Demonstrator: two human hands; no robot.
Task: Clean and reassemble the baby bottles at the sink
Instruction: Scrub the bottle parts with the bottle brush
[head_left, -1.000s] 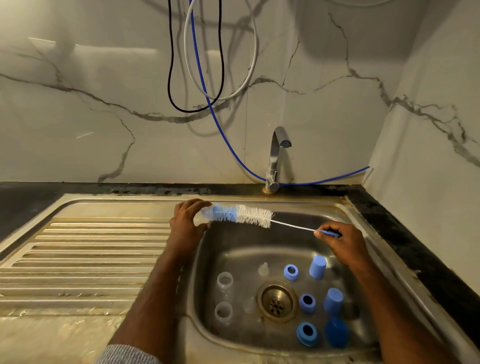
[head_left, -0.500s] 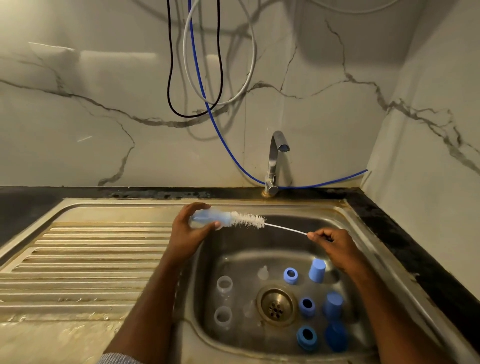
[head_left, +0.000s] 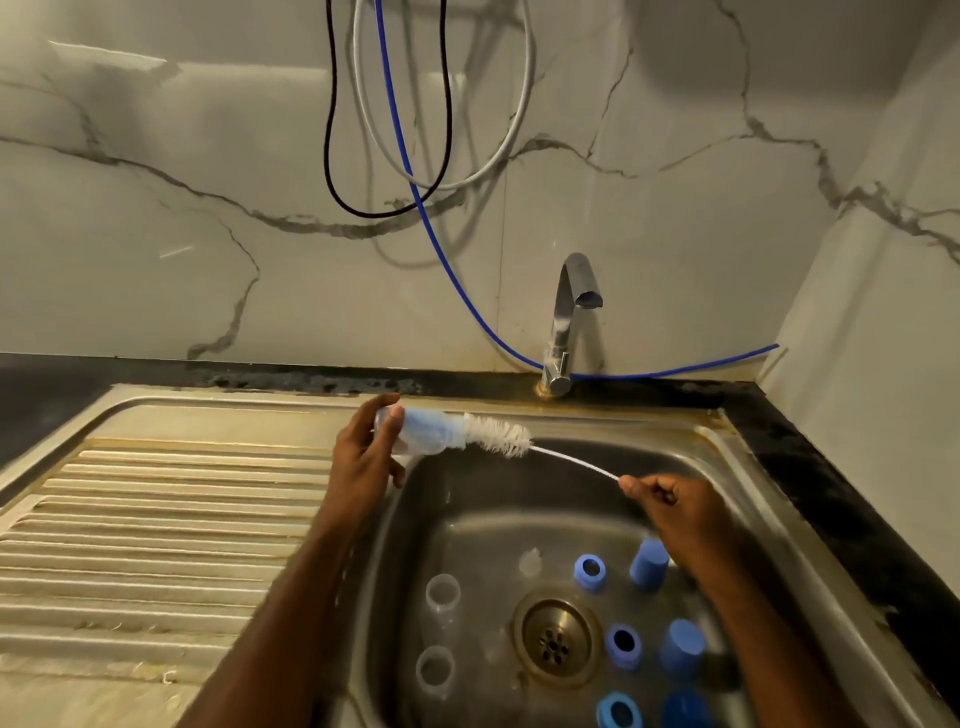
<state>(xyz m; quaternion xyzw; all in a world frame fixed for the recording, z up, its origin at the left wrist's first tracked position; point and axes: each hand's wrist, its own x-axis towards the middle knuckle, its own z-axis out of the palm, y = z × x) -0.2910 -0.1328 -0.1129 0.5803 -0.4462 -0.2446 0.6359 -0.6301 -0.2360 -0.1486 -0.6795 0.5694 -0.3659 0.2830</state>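
Over the sink's (head_left: 727, 447) back edge, my left hand (head_left: 363, 457) grips the clear bottle (head_left: 421, 434), fingers curled round it. Since a second ago the brush (head_left: 496, 434) has slid deeper inside; right fingers (head_left: 639, 486) pinch its wire handle. Scrubbing is underway, so reassembly waits.
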